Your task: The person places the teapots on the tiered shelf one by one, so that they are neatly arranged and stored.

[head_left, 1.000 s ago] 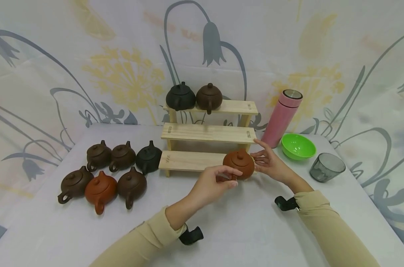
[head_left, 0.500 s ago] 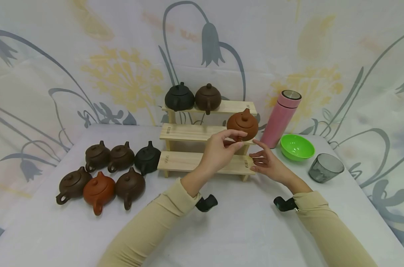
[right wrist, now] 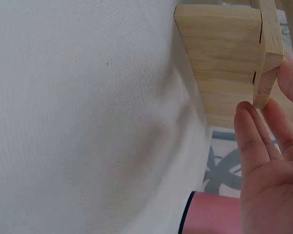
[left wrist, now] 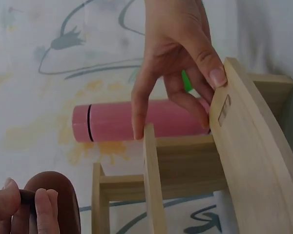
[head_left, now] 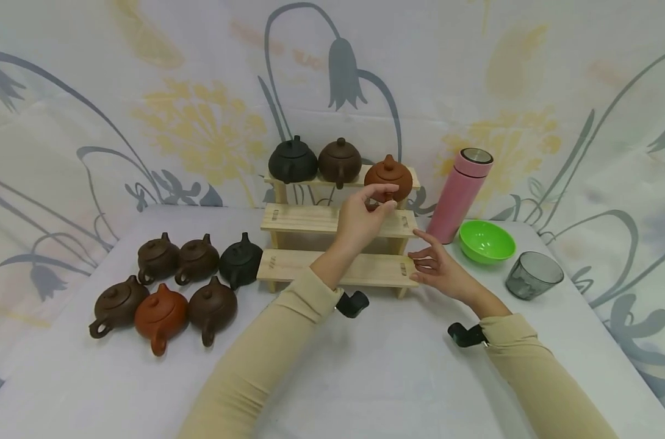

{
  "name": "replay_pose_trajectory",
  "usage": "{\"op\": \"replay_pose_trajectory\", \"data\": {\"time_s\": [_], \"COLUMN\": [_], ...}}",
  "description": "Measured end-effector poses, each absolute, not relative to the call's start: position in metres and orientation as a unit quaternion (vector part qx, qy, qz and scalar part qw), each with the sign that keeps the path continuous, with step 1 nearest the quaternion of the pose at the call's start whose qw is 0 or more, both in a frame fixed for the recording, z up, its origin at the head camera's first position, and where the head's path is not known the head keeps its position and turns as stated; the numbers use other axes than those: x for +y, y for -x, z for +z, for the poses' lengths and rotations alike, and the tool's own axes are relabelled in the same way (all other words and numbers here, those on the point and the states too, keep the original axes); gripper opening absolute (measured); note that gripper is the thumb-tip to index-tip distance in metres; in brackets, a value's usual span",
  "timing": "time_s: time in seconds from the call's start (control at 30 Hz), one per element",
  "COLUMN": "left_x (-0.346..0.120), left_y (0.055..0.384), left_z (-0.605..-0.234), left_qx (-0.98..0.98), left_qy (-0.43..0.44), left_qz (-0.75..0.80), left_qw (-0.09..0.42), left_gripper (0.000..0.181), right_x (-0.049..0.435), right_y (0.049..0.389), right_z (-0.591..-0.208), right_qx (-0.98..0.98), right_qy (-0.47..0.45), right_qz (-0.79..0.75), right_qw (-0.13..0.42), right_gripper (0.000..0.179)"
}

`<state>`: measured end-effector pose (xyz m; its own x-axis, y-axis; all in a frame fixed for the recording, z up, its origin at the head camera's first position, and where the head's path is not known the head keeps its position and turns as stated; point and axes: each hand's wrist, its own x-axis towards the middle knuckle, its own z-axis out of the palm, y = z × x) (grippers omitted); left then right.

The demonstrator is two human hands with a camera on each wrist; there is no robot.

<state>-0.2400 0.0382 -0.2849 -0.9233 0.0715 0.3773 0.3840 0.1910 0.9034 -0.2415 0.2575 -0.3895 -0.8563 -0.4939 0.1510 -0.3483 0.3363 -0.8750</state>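
My left hand point(head_left: 359, 221) pinches the handle of an orange-brown teapot point(head_left: 388, 177) at the right end of the top tier of a wooden three-tier stand point(head_left: 376, 271). In the left wrist view, the fingers point(left wrist: 48, 209) close on the handle beside the teapot's rounded body point(left wrist: 63, 195). A black teapot point(head_left: 293, 162) and a dark brown teapot point(head_left: 340, 161) sit left of it on the same tier. My right hand point(head_left: 441, 268) grips the right end of the lowest board, thumb on top and fingers below, index finger reaching up to the middle board.
Several teapots stand in two rows at left, among them a reddish one point(head_left: 161, 312) and a black one point(head_left: 241, 261). Right of the stand are a pink thermos bottle point(head_left: 460, 195), a green bowl point(head_left: 486, 242) and a grey glass point(head_left: 533, 275). A patterned cloth hangs behind.
My left hand has lifted the orange-brown teapot from in front of the lowest tier up to the top tier, beside the dark brown teapot. My right hand has stayed at the stand's right end.
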Motion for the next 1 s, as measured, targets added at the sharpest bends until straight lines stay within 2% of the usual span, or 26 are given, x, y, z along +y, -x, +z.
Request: {"op": "replay_pose_trajectory", "data": {"time_s": [0.4, 1.0], "left_x": [0.042, 0.047], "left_y": [0.268, 0.284], "left_z": [-0.28, -0.275], "left_qx": [-0.779, -0.755], "left_qy": [0.108, 0.086], "left_qz": [-0.604, -0.647], "left_qw": [0.129, 0.067], "left_gripper": [0.023, 0.03], "right_x": [0.258, 0.257], "right_y": [0.243, 0.241], "right_z": [-0.39, -0.39], "right_qx": [0.808, 0.812], "right_qy": [0.259, 0.252], "right_qz": [-0.524, -0.521], "right_qw": [0.072, 0.072], "right_gripper": [0.087, 0.088]}}
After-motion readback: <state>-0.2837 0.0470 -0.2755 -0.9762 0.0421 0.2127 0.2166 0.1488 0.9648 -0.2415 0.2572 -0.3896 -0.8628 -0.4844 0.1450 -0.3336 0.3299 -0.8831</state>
